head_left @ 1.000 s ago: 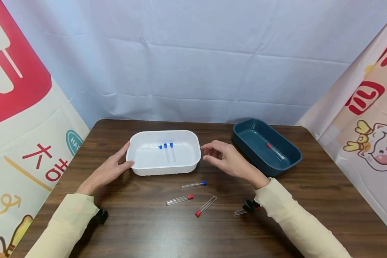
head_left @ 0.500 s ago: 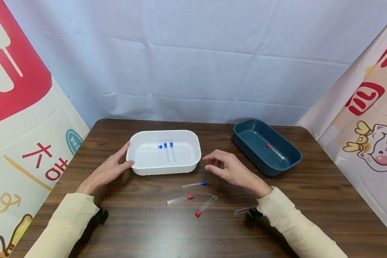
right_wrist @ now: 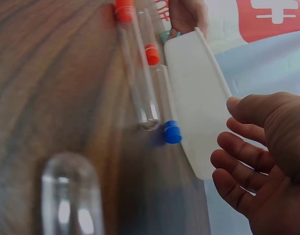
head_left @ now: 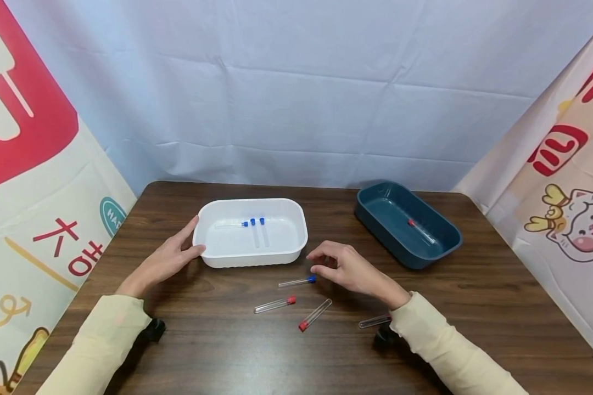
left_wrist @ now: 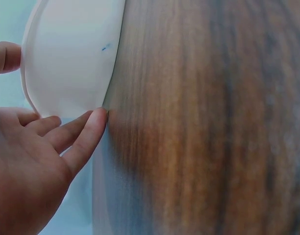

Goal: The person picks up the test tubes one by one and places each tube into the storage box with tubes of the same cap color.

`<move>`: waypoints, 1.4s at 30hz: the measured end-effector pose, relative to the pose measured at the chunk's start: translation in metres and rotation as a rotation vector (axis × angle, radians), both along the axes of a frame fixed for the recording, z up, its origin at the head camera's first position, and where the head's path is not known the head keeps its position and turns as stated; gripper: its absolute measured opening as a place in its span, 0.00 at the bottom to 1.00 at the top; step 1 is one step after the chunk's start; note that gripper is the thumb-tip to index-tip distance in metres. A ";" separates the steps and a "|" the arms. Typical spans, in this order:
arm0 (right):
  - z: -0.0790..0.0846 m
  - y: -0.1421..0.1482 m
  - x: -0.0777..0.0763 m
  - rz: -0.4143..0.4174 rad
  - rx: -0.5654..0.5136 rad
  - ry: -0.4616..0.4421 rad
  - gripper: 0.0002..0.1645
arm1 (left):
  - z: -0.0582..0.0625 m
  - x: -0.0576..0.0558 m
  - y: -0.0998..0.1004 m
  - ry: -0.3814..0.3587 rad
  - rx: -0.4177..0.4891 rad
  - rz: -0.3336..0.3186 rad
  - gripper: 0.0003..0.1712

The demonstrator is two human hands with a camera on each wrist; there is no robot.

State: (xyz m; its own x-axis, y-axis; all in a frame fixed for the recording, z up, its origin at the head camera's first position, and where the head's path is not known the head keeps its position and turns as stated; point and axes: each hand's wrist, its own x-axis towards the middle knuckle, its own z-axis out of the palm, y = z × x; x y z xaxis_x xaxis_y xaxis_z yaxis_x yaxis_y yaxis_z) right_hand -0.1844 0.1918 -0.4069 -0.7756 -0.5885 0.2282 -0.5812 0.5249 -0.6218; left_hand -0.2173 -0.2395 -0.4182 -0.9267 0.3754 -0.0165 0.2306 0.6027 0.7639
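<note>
In the head view, my left hand rests against the left end of a white plastic tub. Its thumb touches near the front corner; the fingers lie fairly straight along the side, as the left wrist view also shows. Three blue-capped test tubes lie inside the tub. My right hand hovers loosely curled, holding nothing, just right of and above a clear test tube with a blue cap on the table. The right wrist view shows this blue cap apart from the fingers.
Red-capped test tubes lie nearer the front: one on the left, one slanted and one by the right wrist, its cap partly hidden. A dark blue tub at the right holds a red-capped tube.
My right hand has come down and toward the front, from beside the white tub's right end to near the loose blue-capped test tube. My left hand stays at the white tub.
</note>
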 end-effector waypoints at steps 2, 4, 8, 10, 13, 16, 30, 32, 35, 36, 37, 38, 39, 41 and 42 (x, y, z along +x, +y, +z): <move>-0.003 0.000 0.001 0.008 0.010 -0.016 0.15 | 0.000 0.000 0.000 -0.004 -0.006 0.001 0.48; -0.006 -0.001 0.001 0.014 0.020 -0.021 0.15 | 0.000 0.000 0.000 -0.008 -0.009 0.002 0.48; -0.011 -0.002 0.001 0.013 0.040 -0.022 0.14 | 0.001 0.000 0.000 -0.008 -0.002 -0.003 0.48; -0.012 -0.003 0.001 0.011 0.048 -0.019 0.14 | 0.001 0.000 0.000 -0.009 0.002 -0.007 0.48; -0.014 -0.004 0.001 0.012 0.067 -0.003 0.13 | 0.002 0.000 0.000 -0.014 0.001 -0.009 0.49; -0.016 -0.005 0.000 0.010 0.088 0.008 0.13 | 0.003 -0.001 0.000 -0.022 -0.006 -0.009 0.49; -0.014 -0.007 0.000 0.006 0.169 0.018 0.14 | 0.012 -0.003 0.004 -0.043 -0.091 -0.017 0.49; -0.014 -0.008 0.001 0.006 0.176 0.019 0.15 | 0.013 -0.004 0.005 -0.050 -0.099 -0.015 0.49; -0.014 -0.009 0.000 0.011 0.182 0.023 0.15 | 0.015 -0.004 0.006 -0.060 -0.104 -0.009 0.49; -0.014 -0.009 0.000 0.014 0.184 0.024 0.15 | 0.015 -0.004 0.006 -0.062 -0.106 -0.007 0.49; -0.014 -0.010 -0.001 0.016 0.186 0.025 0.15 | 0.016 -0.003 0.006 -0.062 -0.108 -0.006 0.49; -0.014 -0.011 -0.001 0.018 0.187 0.025 0.14 | 0.017 -0.003 0.006 -0.065 -0.110 -0.004 0.49; -0.013 -0.011 -0.002 0.020 0.189 0.025 0.14 | 0.017 -0.003 0.006 -0.066 -0.111 -0.002 0.49; -0.013 -0.013 -0.002 0.020 0.194 0.023 0.14 | 0.018 -0.003 0.006 -0.070 -0.116 0.000 0.49; -0.013 -0.014 -0.003 0.022 0.195 0.022 0.14 | 0.018 -0.003 0.006 -0.068 -0.120 0.002 0.49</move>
